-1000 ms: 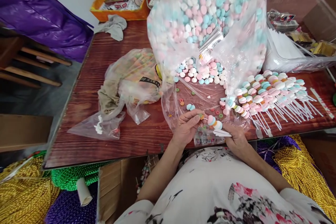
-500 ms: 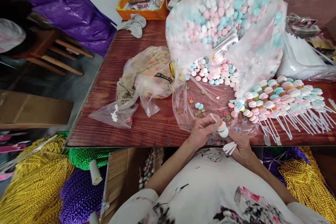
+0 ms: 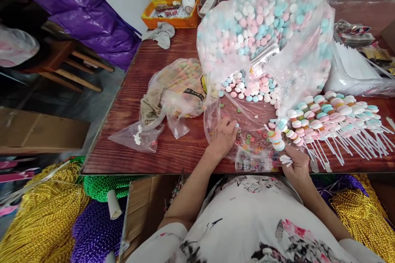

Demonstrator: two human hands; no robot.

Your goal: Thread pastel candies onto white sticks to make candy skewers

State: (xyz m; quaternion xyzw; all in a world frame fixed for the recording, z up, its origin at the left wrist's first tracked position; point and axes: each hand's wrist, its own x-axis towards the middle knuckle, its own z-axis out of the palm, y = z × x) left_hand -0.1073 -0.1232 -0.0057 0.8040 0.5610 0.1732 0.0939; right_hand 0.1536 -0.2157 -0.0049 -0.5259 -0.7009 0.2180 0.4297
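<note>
My right hand point(image 3: 296, 161) is closed round a candy skewer point(image 3: 276, 139), a white stick threaded with pastel discs and rings. Several bare white sticks point(image 3: 286, 160) poke out of the same hand. Low over the clear plastic point(image 3: 251, 111), my left hand point(image 3: 222, 134) has its fingers bent down, with a light blue candy point(image 3: 237, 125) at their tips. Small ring-shaped candies point(image 3: 248, 141) lie scattered beside it. Behind, pink, white and blue candy discs point(image 3: 243, 86) spill from a big clear bag point(image 3: 262, 20). Finished-looking skewers point(image 3: 333, 115) lie piled to the right.
A knotted bag of colourful rings point(image 3: 182, 86) lies at left. An orange tray point(image 3: 169, 20), a grey cloth point(image 3: 162, 35) and a power strip point(image 3: 207, 5) stand at the back. White sticks fill a clear plastic box point(image 3: 354, 63). Gold bead strands point(image 3: 46, 213) hang below the table edge.
My left hand has let go of the skewer and moved left and up to the loose candies on the plastic. My right hand has shifted right with the skewer and sticks.
</note>
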